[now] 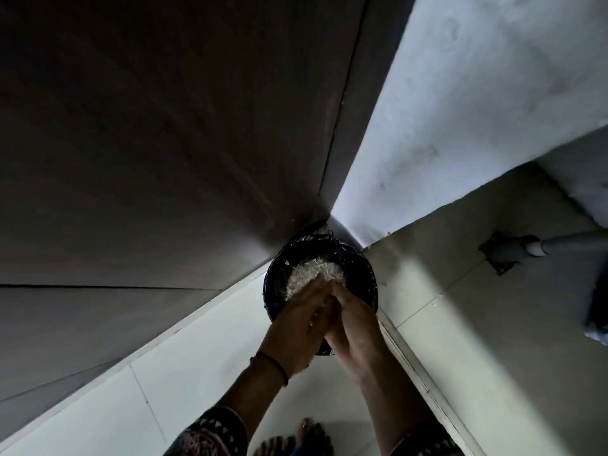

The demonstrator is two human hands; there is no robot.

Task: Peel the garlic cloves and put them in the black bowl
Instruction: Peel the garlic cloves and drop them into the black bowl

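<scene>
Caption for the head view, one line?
Left hand and right hand meet over a black container of pale flaky scraps in a floor corner.

The motion-blurred left hand (301, 319) and the right hand (357, 327) hide the near rim of the round black plastic-lined container (362, 268). Any content between the palms is concealed. The right edge crops the grey pipe (566, 246).

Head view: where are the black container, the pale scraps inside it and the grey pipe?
black container (363, 278), head view, its right wall
pale scraps (311, 274), head view, heap's middle
grey pipe (508, 253), head view, its thick end
</scene>
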